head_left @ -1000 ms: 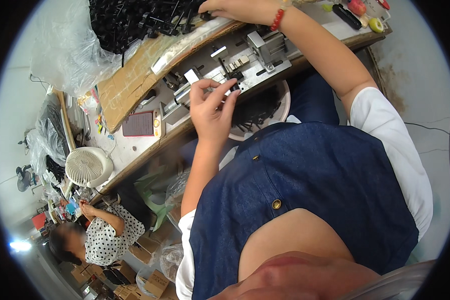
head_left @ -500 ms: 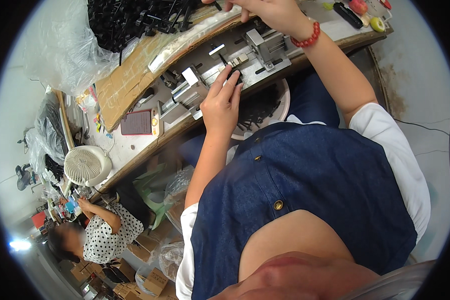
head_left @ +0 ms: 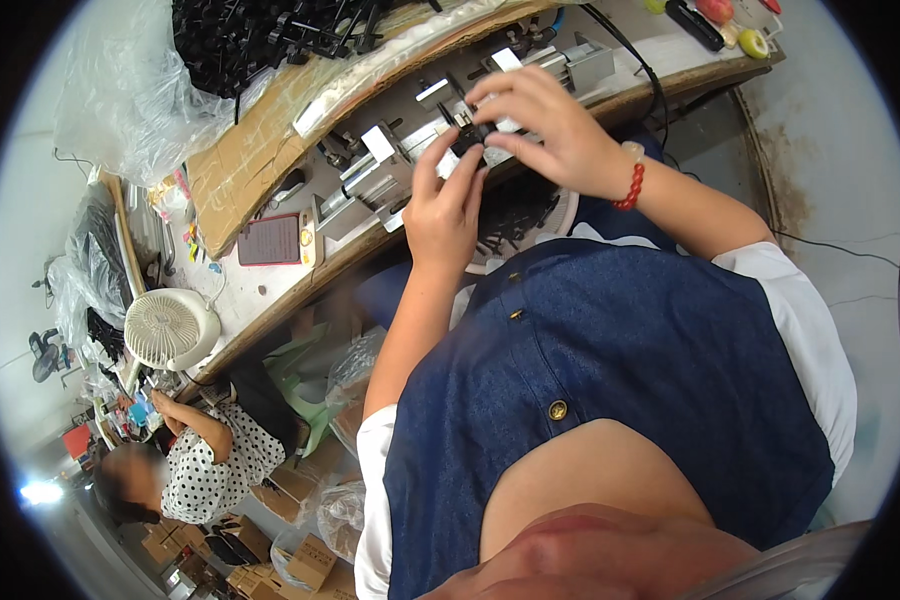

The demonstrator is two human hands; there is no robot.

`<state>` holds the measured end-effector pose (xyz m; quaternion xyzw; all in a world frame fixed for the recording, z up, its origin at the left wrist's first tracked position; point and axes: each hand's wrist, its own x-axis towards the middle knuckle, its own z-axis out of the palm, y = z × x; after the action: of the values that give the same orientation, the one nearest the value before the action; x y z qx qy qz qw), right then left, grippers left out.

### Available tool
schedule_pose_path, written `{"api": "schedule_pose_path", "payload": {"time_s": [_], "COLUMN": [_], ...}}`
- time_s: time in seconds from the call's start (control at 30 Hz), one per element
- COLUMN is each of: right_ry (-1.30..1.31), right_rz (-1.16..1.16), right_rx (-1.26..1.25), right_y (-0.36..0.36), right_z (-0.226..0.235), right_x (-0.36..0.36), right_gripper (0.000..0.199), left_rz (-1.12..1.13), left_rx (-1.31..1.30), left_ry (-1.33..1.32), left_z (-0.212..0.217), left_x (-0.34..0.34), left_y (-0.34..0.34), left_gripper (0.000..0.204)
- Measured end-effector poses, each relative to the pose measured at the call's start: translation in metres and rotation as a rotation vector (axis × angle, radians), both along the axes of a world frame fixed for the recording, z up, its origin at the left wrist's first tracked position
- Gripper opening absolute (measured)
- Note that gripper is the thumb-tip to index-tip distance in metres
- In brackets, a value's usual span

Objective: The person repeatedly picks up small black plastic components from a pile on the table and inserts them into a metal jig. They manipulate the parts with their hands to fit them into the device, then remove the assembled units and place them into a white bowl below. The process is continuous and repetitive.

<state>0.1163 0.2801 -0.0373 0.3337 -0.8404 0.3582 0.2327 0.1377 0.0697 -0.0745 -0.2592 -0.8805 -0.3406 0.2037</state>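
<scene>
The black part (head_left: 467, 139) was best steadied by left hand (head_left: 440, 222) and right hand (head_left: 560, 143). Closure of neither grip could be discerned.

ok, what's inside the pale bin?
Black parts lie in the pale bin; the bench and left hand cover some of it, and whatever's beneath the parts can't be seen.

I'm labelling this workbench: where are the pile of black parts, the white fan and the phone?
Pile of black parts (head_left: 255, 42): head view, on the middle of the heap.
White fan (head_left: 164, 328): head view, on its round grille.
Phone (head_left: 269, 241): head view, on its screen.
</scene>
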Motion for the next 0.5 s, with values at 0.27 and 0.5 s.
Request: {"api": "schedule_pose_path", "payload": {"time_s": [0.27,0.5], "right_ry": [0.133,0.087], "right_rz": [-0.111,-0.051], "right_rx": [0.308,0.184], "right_y": [-0.023,-0.02], "right_z": [-0.039,-0.035], "right_x": [0.007,0.004], "right_gripper": [0.02,0.016], "left_rz": [-0.085,-0.195], "left_rx": [0.148,0.135], "left_ry": [-0.106,-0.102], "left_z": [0.008,0.031], "left_x": [0.039,0.046], "left_y": [-0.038,-0.048], "left_gripper": [0.033,0.038]}}
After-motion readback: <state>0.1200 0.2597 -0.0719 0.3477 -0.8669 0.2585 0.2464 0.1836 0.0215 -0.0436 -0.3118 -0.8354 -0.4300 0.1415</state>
